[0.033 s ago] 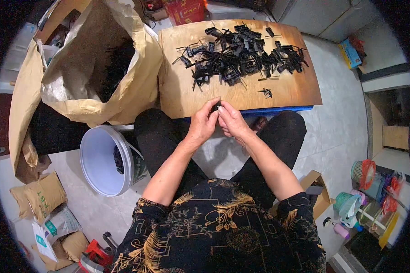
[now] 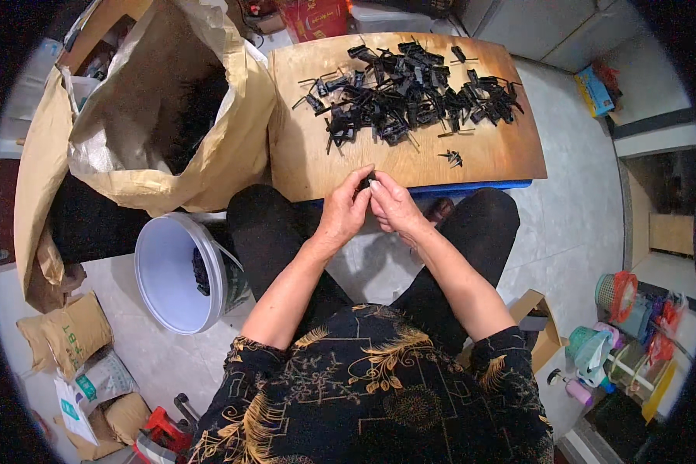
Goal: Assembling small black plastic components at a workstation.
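My left hand [image 2: 345,207] and my right hand [image 2: 395,205] meet at the near edge of the wooden board [image 2: 301,166]. Between their fingertips they pinch a small black plastic part [image 2: 366,182], mostly covered by the fingers. Beyond them a heap of black plastic parts [image 2: 410,89] with thin stems spreads over the board. A few small pointed black pieces [image 2: 452,158] lie apart, nearer to me, right of the hands.
A large open paper sack [image 2: 247,131] with dark contents stands left of the board. Below it, a white bucket [image 2: 158,286] holds some black parts. Paper bags [image 2: 77,329] lie at the far left. An open cardboard box [image 2: 547,340] sits by my right elbow.
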Available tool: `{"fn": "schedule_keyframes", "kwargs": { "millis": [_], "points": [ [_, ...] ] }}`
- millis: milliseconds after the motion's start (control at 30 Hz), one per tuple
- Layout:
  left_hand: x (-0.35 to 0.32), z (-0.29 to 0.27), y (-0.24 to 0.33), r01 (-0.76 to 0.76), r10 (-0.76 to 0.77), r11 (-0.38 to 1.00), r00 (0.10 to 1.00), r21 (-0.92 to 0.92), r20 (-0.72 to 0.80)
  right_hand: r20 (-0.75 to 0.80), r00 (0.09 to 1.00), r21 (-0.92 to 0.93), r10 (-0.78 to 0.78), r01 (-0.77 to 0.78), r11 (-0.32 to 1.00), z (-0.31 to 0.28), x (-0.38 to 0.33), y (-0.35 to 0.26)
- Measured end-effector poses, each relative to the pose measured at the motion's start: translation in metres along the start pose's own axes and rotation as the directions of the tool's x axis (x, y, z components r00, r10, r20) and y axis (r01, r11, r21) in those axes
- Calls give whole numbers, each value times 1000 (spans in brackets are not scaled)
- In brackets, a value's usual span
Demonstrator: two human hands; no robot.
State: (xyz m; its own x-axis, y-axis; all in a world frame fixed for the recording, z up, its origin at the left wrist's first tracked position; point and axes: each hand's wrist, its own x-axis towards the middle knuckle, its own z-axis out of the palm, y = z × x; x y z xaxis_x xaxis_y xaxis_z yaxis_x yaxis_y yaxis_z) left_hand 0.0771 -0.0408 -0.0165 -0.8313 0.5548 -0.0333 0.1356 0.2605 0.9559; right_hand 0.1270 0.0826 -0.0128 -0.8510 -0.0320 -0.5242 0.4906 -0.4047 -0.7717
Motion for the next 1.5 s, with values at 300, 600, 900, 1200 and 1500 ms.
{"fn": "schedule_keyframes", "kwargs": {
  "millis": [300, 600, 900, 1200, 1500],
  "points": [
    [6, 4, -11, -25, 31, 992, 999, 122, -45, 12, 997, -110, 79, -77, 991, -4, 7, -8],
    [14, -9, 4, 316, -470, 614, 882, -723, -15, -547, 814, 142, -196, 321, 936, -50, 47, -14],
    [3, -11, -8, 458, -474, 528, 858, -715, 200, -487, 873, 420, 17, 217, 881, -68, 74, -14],
    [-3, -15, -5, 375, -396, 622, 908, -687, 138, -190, 980, 433, -55, 134, 891, -26, 22, 10],
    [-4, -15, -7, 251, -247, 552, 960, -795, 132, -127, 969, 13, -212, 215, 976, 10, -8, 40]
  ]
}}
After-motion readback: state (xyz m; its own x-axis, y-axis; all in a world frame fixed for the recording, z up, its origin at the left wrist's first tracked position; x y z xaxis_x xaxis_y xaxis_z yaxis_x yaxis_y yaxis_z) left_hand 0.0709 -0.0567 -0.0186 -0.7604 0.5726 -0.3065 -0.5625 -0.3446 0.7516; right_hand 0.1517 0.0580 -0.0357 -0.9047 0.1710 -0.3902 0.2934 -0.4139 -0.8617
